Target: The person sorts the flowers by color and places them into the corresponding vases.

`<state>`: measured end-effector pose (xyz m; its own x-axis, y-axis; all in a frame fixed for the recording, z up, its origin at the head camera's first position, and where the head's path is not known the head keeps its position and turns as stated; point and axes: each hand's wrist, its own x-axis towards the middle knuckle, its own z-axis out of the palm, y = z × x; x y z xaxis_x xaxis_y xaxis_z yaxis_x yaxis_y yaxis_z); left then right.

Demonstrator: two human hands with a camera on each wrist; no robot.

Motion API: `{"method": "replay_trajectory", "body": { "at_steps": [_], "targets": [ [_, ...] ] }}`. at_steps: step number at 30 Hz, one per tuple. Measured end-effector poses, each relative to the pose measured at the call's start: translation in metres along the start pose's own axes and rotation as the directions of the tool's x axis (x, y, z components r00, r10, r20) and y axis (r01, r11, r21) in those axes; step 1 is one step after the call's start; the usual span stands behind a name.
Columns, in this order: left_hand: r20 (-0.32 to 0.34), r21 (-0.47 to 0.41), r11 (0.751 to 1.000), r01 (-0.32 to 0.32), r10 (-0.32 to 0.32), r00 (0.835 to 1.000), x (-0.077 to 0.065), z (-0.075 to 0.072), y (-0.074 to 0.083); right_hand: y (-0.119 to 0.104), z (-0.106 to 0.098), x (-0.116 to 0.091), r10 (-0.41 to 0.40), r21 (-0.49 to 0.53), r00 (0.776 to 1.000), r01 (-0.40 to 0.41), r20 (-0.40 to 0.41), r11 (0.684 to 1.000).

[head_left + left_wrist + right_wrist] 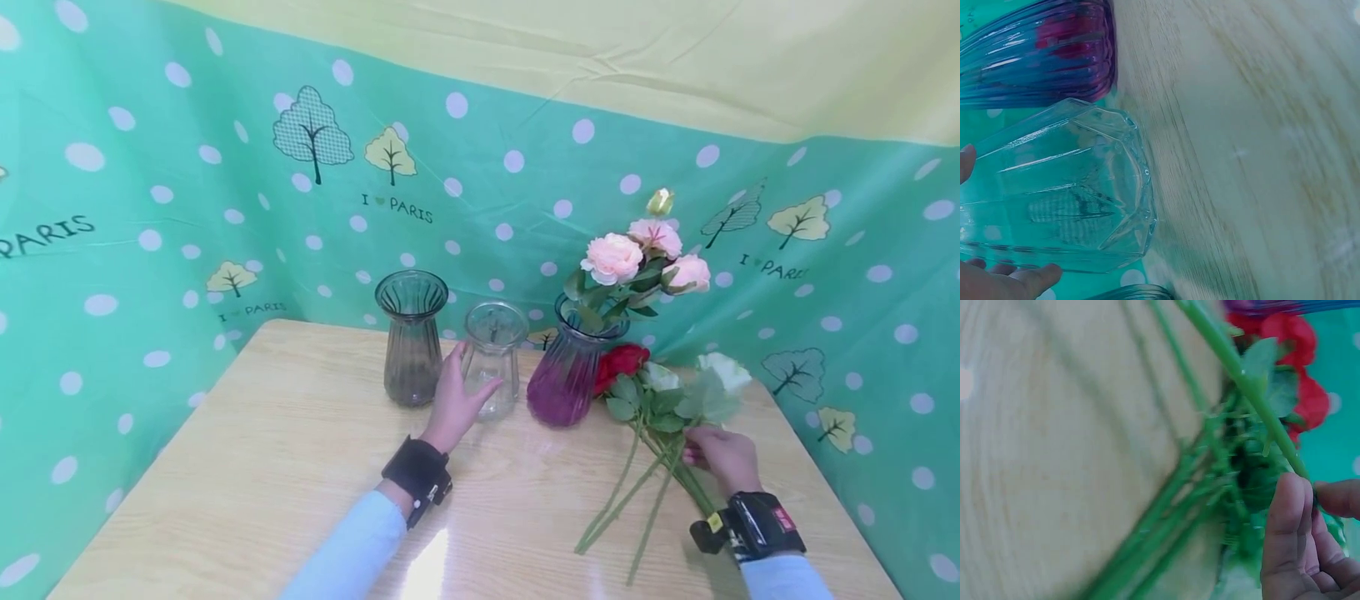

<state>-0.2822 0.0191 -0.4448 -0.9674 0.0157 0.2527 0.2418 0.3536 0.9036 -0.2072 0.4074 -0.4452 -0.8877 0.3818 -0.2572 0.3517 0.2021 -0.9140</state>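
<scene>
My left hand (457,400) grips a clear glass vase (1072,194), fingers on its left side and thumb across the front. The vase stands upright between a grey glass vase (412,358) and a purple-tinted glass vase (562,387). At the right, my right hand (723,458) pinches a green flower stem (1254,394) between thumb and fingers. A white rose (723,371), slightly blurred, is at the upper end of that stem. Beneath it lie a red rose (621,367), another white flower (662,377) and several stems (1166,525).
Pink flowers (613,258) with a bud stand in the purple vase. A green dotted cloth (487,167) hangs close behind the wooden table (300,467). Loose stem ends point towards the table's front.
</scene>
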Motion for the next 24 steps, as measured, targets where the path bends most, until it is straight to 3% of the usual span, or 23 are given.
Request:
{"method": "replay_trajectory", "body": {
  "at_steps": [7,11,14,19,22,24],
  "targets": [
    [-0.009,0.016,1.000,-0.017,0.017,1.000,0.003,-0.001,0.002,-0.017,-0.012,-0.001,-0.076,0.147,0.997,0.074,0.006,0.986],
    [-0.013,0.028,0.999,-0.023,0.023,1.000,0.003,-0.002,0.002,-0.045,-0.003,-0.022,-0.093,0.205,0.995,0.097,-0.031,0.974],
    [-0.014,0.036,0.999,-0.017,0.018,1.000,0.003,-0.001,0.002,-0.067,0.006,-0.041,-0.106,0.299,0.994,0.112,-0.036,0.948],
    [-0.013,0.040,0.999,-0.015,0.016,1.000,0.003,-0.001,0.002,-0.088,0.023,-0.059,-0.149,0.530,0.987,0.156,-0.056,0.834],
    [-0.009,0.047,0.999,-0.012,0.012,1.000,0.003,0.000,0.001,-0.100,0.033,-0.066,-0.167,0.609,0.981,0.193,-0.101,0.769],
    [-0.007,0.050,0.999,-0.008,0.008,1.000,0.003,0.000,0.001,-0.108,0.039,-0.070,-0.163,0.631,0.977,0.212,-0.136,0.746]
  ]
}}
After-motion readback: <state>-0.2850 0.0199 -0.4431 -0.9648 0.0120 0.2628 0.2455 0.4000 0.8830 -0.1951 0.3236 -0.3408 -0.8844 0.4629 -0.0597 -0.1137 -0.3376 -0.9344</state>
